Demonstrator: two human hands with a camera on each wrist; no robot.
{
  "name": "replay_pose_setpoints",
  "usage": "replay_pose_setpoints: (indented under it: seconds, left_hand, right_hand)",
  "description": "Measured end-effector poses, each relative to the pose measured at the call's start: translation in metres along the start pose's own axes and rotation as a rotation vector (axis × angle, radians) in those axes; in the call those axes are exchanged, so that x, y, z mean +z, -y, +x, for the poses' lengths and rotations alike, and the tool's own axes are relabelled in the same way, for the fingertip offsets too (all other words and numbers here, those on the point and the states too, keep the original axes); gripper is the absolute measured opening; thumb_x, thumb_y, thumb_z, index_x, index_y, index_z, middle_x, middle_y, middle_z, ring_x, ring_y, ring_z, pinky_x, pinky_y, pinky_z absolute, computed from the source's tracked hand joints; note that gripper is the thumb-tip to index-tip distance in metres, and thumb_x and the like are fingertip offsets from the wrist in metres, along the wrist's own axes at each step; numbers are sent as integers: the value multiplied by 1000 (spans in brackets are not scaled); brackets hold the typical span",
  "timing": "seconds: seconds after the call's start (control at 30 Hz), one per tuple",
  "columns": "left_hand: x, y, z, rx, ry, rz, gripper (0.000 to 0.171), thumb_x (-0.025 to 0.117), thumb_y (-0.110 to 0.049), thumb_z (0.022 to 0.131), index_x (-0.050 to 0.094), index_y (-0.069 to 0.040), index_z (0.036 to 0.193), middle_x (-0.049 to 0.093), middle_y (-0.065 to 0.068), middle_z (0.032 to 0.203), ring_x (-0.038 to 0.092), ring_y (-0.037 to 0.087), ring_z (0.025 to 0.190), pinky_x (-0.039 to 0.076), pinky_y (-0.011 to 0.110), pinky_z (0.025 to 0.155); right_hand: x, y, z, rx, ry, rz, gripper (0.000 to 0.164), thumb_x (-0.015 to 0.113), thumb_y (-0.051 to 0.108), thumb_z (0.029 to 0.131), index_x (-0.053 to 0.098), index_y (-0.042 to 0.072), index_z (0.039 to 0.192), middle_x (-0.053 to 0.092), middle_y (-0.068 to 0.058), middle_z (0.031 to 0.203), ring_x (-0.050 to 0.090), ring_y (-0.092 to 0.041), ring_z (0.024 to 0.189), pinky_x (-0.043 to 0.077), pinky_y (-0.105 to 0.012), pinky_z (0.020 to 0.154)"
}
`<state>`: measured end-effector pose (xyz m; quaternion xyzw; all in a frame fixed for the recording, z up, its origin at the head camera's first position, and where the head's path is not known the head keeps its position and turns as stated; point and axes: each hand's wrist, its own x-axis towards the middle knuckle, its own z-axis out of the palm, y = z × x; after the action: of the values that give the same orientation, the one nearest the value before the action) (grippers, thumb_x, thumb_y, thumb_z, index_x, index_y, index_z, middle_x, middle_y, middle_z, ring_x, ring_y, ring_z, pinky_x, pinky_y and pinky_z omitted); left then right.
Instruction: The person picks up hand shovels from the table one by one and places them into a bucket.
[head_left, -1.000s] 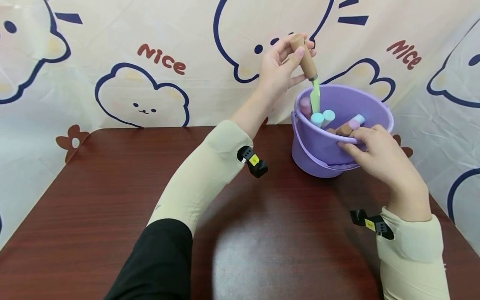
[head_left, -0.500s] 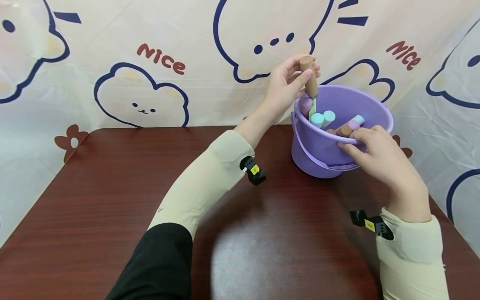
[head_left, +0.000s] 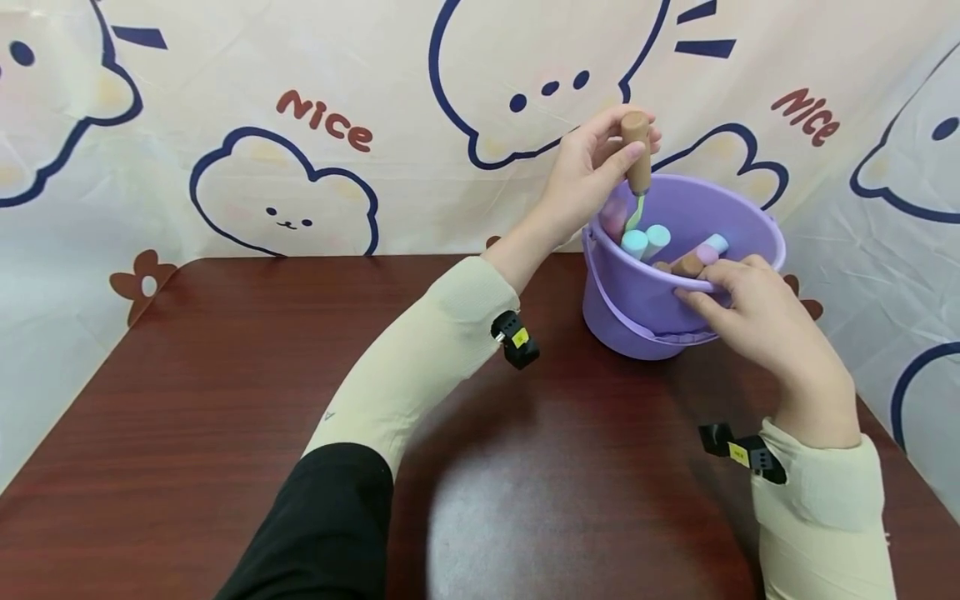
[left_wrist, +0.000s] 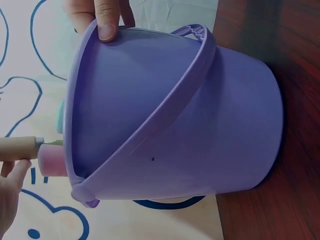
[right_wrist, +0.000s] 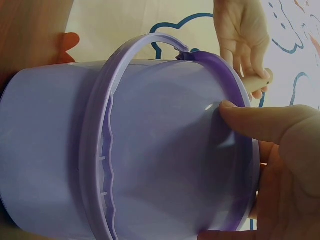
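In the head view, my left hand (head_left: 587, 177) pinches the wooden handle of a small hand trowel (head_left: 637, 158) over the left part of a purple bucket (head_left: 652, 312). The trowel's green metal end points down into the bucket, and its tip is hidden. My right hand (head_left: 772, 329) grips the bucket's front right rim, thumb outside. Inside are two light-blue rounded ends (head_left: 634, 243), a pink rounded end (head_left: 613, 215) and wooden handles (head_left: 686, 263) with purple and blue ends. In the left wrist view, the trowel handle (left_wrist: 20, 148) sits beside the pink end above the rim.
The bucket stands upright on a dark red-brown wooden table (head_left: 225, 400), near its back right edge. Its purple carrying handle (left_wrist: 175, 100) hangs down along the front. A pale printed cloth (head_left: 420, 200) rises behind the table and along its sides.
My left hand has lowered the trowel into the bucket, then moved slightly right with the handle now upright. My right hand stays on the rim.
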<state>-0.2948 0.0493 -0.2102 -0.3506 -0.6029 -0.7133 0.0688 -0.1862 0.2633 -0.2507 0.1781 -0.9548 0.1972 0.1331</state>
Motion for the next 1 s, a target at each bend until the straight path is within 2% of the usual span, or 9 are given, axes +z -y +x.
replay_pose_setpoints:
  seconds: [0.13, 0.23, 0.37, 0.43, 0.5, 0.63, 0.73, 0.83, 1.0]
  left_hand:
    - [2, 4, -1, 23, 76, 41, 32, 52, 5, 99, 51, 10, 131, 61, 28, 122, 63, 37, 117, 51, 21, 97]
    - [3, 8, -4, -6, 125, 88, 32, 53, 5, 98, 52, 10, 129, 63, 27, 123, 64, 34, 117, 49, 19, 97]
    - [3, 11, -6, -33, 196, 249, 30, 53, 3, 98, 55, 5, 128, 65, 20, 124, 65, 22, 114, 47, 15, 97]
    - [2, 10, -6, -21, 227, 325, 29, 54, 2, 99, 56, 3, 128, 66, 16, 123, 64, 18, 112, 46, 14, 97]
    - [1, 9, -5, -22, 250, 366, 29, 54, 1, 99, 56, 2, 128, 66, 13, 123, 63, 16, 112, 46, 14, 96]
    - [-2, 5, -5, 30, 300, 428, 25, 55, 0, 98, 57, 2, 123, 66, 13, 119, 63, 14, 107, 46, 14, 95]
    - [-3, 5, -6, 90, 355, 539, 23, 57, -1, 98, 60, 1, 121, 65, 11, 110, 60, 12, 99, 45, 14, 92]
    - [-3, 5, -8, 116, 396, 661, 23, 59, -4, 97, 62, -2, 120, 63, 6, 104, 57, 10, 96, 43, 13, 92]
    - [-1, 4, -10, 72, 431, 809, 23, 59, -10, 99, 60, -7, 122, 59, 2, 102, 55, 9, 101, 40, 11, 94]
  right_hand:
    - [1, 0, -1, -3, -11, 0, 19, 68, 17, 94, 65, 6, 79, 50, -6, 63, 40, -24, 83, 30, -36, 67]
    - [2, -1, -1, -6, -7, -6, 20, 68, 18, 94, 63, 7, 78, 49, -4, 63, 40, -24, 82, 31, -36, 66]
    - [3, -1, -1, -6, -1, -4, 20, 68, 18, 94, 63, 7, 78, 50, -4, 63, 40, -24, 82, 31, -36, 65]
    - [2, 0, -2, -2, -3, -2, 20, 68, 18, 94, 63, 6, 78, 50, -5, 62, 40, -24, 82, 31, -37, 65]
    - [1, 1, -1, 3, -8, -2, 21, 68, 18, 94, 64, 6, 77, 50, -6, 61, 40, -24, 82, 31, -36, 66]
    - [1, 0, -1, -10, -17, -11, 20, 68, 17, 94, 64, 6, 77, 48, -5, 60, 40, -24, 81, 30, -36, 66]
    - [1, -1, -1, -19, -18, -18, 19, 68, 16, 93, 64, 6, 78, 48, -3, 60, 39, -23, 81, 30, -35, 65]
    - [2, -1, -1, -24, -15, -20, 18, 68, 15, 93, 64, 5, 79, 49, -3, 60, 39, -23, 81, 31, -34, 65]
    - [2, -1, -1, -31, -19, -24, 18, 68, 15, 93, 65, 5, 78, 50, -2, 60, 39, -23, 80, 31, -34, 64]
